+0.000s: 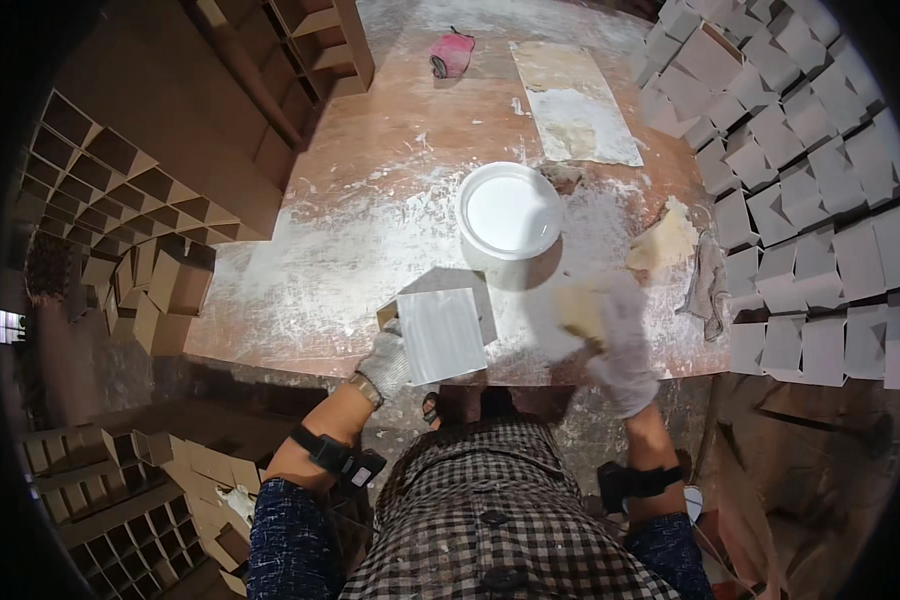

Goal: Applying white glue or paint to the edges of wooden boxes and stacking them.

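Note:
My left hand (388,360), in a pale knit glove, grips a small cardboard box (442,336) by its left side at the table's near edge. The box's upward face is coated white with streaks. My right hand (625,350), also gloved in white, is closed on a yellowish sponge (579,312) to the right of the box, apart from it. Motion blurs this hand and the sponge, so single fingers are hard to make out. Beyond both hands stands a round white tub (463,222) containing white liquid (513,208).
White-smeared table (350,240). Stacked white-faced boxes (810,240) line the right side; brown open boxes (160,190) rise at left. A grey rag (705,285), yellowish scrap (664,240), stained sheet (578,105) and pink cloth item (452,54) lie around the tub.

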`<state>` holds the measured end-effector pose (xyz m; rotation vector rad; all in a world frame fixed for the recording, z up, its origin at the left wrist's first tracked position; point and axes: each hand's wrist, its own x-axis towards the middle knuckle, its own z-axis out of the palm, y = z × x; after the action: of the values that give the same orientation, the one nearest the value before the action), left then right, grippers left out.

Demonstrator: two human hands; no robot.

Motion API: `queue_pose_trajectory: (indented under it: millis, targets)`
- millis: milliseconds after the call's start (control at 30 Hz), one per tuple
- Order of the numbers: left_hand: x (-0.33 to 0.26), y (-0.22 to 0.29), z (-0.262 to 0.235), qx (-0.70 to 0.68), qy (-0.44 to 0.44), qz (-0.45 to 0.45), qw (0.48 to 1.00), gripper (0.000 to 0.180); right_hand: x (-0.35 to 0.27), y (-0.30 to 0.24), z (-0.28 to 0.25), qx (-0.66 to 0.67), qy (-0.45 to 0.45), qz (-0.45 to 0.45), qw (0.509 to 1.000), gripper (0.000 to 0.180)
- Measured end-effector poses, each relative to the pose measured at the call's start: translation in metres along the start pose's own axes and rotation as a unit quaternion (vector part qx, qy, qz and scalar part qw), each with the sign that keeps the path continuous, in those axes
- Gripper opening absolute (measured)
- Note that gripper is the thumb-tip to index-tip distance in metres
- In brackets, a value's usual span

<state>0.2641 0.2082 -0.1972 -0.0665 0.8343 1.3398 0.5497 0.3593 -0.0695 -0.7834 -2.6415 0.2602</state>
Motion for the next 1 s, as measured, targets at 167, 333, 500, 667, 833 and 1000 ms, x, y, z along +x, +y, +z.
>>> queue_pose_trajectory:
  millis: [167,333,500,667,833,1000]
  targets:
    - [0.039,-0.002,-0.022,0.608,-0.052,0.232,0.758,0.035,0.057,-0.045,0.068,0.189,0.132,-0.021,0.973,0.068]
    - [0.067,-0.023,-0.078,0.585,-0.032,0.268,0.765,0.035,0.062,-0.090,0.090,0.141,0.069,-0.044,0.987,0.062]
    - [0.016,0.014,0.015,0.788,-0.098,0.291,0.534,0.036,-0.016,-0.101,0.074,0.246,0.091,-0.044,0.964,0.056]
    - [0.012,0.016,0.023,0.807,-0.047,0.379,0.451,0.033,-0.016,-0.085,0.050,0.360,0.061,-0.035,0.930,0.050]
    - [0.024,0.011,0.031,0.854,-0.068,0.304,0.416,0.032,0.083,-0.070,0.071,0.211,0.070,-0.025,0.975,0.046]
    - [0.019,0.016,0.041,0.834,0.043,0.223,0.503,0.033,0.063,-0.121,0.070,0.155,0.010,-0.086,0.984,0.045]
